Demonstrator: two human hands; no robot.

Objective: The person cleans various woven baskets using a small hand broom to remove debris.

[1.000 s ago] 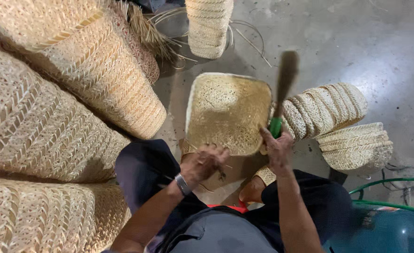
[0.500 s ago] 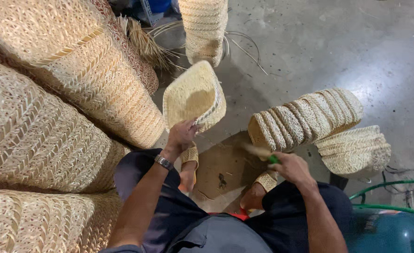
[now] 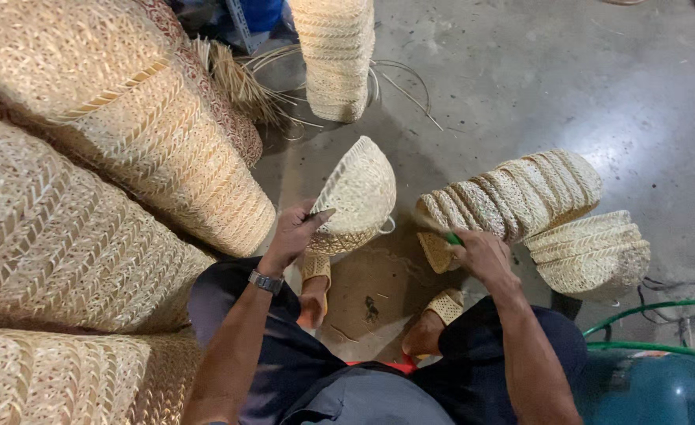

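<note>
Basket (image 3: 357,197) now lifted aside in my left hand (image 3: 294,234), clamped on its rim; right hand (image 3: 477,253) grips green-handled tool (image 3: 451,238). Keep rim steady.

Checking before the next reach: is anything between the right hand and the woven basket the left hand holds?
Nothing visible. The left hand grips the woven basket by its rim; the right hand with the green-handled tool sits beside it across bare floor.

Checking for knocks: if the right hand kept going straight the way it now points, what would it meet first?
The right hand points up and left, at the lying row of nested woven baskets. It would probably meet the row's near end almost at once, though depth is hard to judge.
</note>
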